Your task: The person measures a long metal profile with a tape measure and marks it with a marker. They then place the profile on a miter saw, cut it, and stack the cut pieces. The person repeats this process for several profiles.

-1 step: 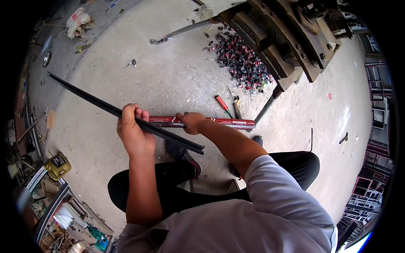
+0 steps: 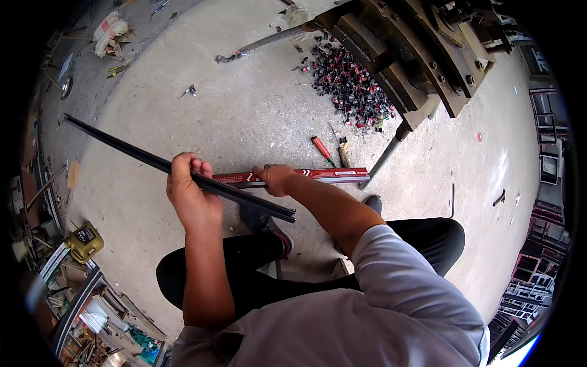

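Note:
My left hand [image 2: 194, 196] is wrapped around a long black profile strip [image 2: 247, 198], which slants from the upper left down to the right. Lower down and partly behind it lies a profile bar [image 2: 333, 174] with red printed film along its side. Around that bar my right hand [image 2: 279, 178] is closed, the thumb and fingers gripping it near its middle. The black strip crosses in front of the red-filmed bar's left end and hides it. Just beyond the bar, a red-handled screwdriver [image 2: 320, 147] lies on the floor beside another hand tool [image 2: 343, 155].
A heap of black and red offcuts [image 2: 351, 85] lies below a heavy metal machine [image 2: 409, 58] on legs. One machine leg [image 2: 385, 160] reaches the floor near the bar's right end. A yellow-green jug [image 2: 84, 242] stands at left; frames [image 2: 544, 147] line the right.
The black strip and my left hand have shifted slightly left, and the strip's far end sits a little lower. My right hand keeps its grip on the red-filmed bar.

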`<act>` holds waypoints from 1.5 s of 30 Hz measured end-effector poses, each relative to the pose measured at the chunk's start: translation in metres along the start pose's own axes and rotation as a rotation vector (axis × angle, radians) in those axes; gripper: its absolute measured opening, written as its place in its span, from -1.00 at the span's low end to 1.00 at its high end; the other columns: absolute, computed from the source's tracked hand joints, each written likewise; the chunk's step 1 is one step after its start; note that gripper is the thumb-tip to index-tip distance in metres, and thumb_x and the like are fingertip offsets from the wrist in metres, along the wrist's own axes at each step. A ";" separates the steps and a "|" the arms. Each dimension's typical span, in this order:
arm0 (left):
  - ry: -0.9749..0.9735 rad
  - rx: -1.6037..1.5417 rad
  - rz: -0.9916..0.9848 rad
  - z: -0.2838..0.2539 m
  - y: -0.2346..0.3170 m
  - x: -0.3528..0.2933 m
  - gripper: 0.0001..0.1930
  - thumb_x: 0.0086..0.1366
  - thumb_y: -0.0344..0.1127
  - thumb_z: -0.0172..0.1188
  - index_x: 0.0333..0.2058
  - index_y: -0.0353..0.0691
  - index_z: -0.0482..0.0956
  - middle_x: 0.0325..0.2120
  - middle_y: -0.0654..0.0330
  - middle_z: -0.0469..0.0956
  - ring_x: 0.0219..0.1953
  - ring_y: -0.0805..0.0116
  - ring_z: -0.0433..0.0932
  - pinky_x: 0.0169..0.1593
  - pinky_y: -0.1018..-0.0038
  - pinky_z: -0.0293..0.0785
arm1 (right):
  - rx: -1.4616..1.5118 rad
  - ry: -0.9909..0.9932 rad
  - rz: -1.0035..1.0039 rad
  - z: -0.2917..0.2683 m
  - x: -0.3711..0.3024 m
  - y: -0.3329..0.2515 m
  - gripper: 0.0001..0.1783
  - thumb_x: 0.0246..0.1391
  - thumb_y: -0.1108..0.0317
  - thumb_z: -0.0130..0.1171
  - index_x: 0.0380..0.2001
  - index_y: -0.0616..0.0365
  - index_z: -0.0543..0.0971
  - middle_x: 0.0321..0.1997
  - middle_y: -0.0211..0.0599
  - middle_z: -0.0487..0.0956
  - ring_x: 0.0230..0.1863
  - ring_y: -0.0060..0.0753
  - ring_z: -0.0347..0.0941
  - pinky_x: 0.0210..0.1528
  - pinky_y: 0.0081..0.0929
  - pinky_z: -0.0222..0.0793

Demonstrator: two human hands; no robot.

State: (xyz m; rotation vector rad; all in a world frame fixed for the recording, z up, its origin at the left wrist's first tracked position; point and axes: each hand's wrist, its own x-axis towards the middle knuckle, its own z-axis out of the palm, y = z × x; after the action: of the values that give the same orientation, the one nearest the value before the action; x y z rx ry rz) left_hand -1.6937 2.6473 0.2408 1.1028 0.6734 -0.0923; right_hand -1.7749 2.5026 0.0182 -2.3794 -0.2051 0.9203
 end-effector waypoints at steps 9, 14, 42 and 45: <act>-0.037 -0.138 0.003 0.005 0.005 0.001 -0.88 0.32 -0.42 0.32 -0.28 -0.23 0.52 -0.34 0.22 0.57 -0.34 0.50 0.52 -0.21 0.57 0.57 | -0.273 -0.005 -0.214 0.052 0.051 -0.024 -0.56 0.32 0.09 0.06 0.20 -0.05 0.53 0.15 -0.05 0.63 0.24 -0.01 0.57 0.23 -0.03 0.43; -0.053 -0.152 -0.009 0.002 0.002 0.003 -0.88 0.33 -0.42 0.32 -0.28 -0.24 0.52 -0.35 0.22 0.57 -0.35 0.50 0.52 -0.23 0.56 0.59 | -0.333 0.108 -0.284 0.064 0.053 -0.029 -0.56 0.28 0.09 0.09 0.18 -0.07 0.57 0.18 -0.13 0.61 0.26 -0.07 0.54 0.30 -0.06 0.36; -0.182 -0.179 -0.084 -0.001 -0.032 -0.058 -0.40 0.34 0.01 0.29 0.12 -0.33 0.32 -0.05 0.03 0.50 0.03 0.24 0.50 0.19 0.31 0.49 | 1.915 1.108 -0.195 -0.082 -0.187 -0.160 -0.51 0.27 0.04 0.43 0.02 0.10 0.46 -0.03 -0.40 0.56 0.02 -0.48 0.54 0.08 -0.33 0.57; -0.250 -0.145 -0.091 -0.011 -0.034 -0.072 -0.35 0.34 0.08 0.26 0.14 -0.34 0.32 -0.01 -0.01 0.47 0.08 0.20 0.48 0.27 0.25 0.45 | 1.862 1.166 -0.223 -0.084 -0.202 -0.162 -0.54 0.29 0.09 0.41 -0.01 0.13 0.44 -0.04 -0.36 0.54 -0.02 -0.47 0.55 0.10 -0.30 0.60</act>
State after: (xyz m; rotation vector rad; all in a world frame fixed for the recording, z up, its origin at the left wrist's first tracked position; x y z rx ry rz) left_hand -1.7698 2.6221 0.2504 0.9034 0.4977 -0.2515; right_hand -1.8615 2.5299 0.2752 -0.7115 0.5860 -0.4883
